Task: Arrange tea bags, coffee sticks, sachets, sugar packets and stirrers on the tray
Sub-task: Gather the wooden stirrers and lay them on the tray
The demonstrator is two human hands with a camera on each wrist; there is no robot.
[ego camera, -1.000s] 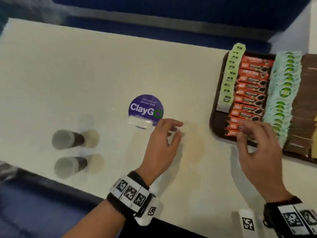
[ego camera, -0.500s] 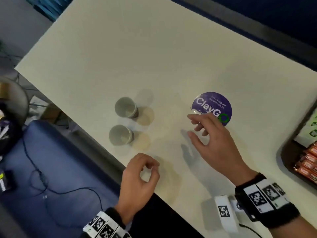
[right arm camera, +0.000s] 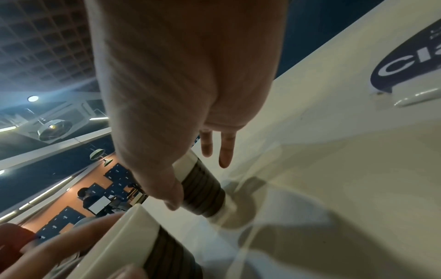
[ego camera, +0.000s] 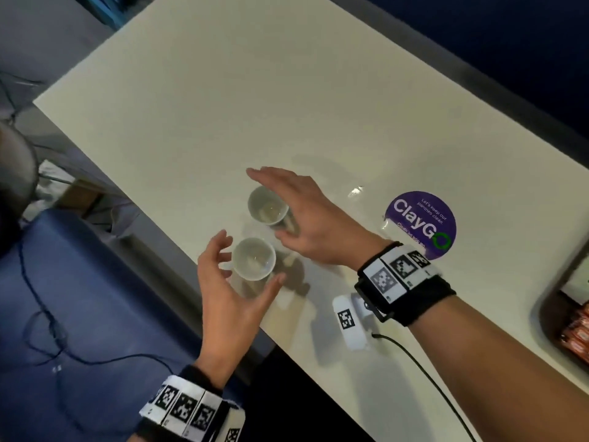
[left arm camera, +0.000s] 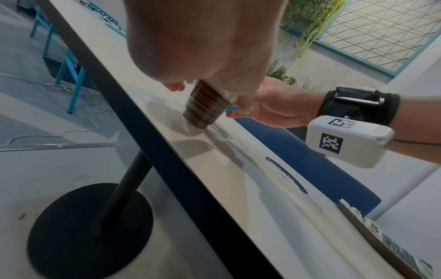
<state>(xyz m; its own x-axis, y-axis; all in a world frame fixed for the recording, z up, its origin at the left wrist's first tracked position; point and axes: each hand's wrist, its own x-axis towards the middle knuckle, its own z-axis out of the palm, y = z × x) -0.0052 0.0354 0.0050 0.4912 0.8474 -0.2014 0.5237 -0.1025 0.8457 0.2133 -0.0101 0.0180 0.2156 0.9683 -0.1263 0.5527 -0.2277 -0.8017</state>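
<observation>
Head view takes in a broad, smooth, off-white table (ego camera: 223, 100), glossy enough to carry soft shadows and glints. At its far right edge sits a dark tray (ego camera: 549, 301) with rounded corners, only its left end showing; orange coffee sticks (ego camera: 578, 333) lie inside it, with a pale packet above them too cropped to identify. A round purple ClayGo sticker (ego camera: 420, 224) lies flat on the tabletop between the tray and the hands.

Two small paper cups stand upright, just beside each other, near the table's front edge. Each has a white rim and a brown ribbed sleeve around its tapered wall. The far cup (ego camera: 268, 206) holds something pale at the bottom; the contents of the near cup (ego camera: 254, 258) are too blurred to name.

The right hand (ego camera: 306, 218) spreads flat-fingered over and beside the far cup, its thumb at the ribbed sleeve in the right wrist view, fingers straight and released. The left hand (ego camera: 229, 295) cups loosely around the near cup, thumb on one side and fingers on the other; whether it actually touches the cup, I cannot tell. Both wrists wear black bands with square black-and-white markers.
</observation>
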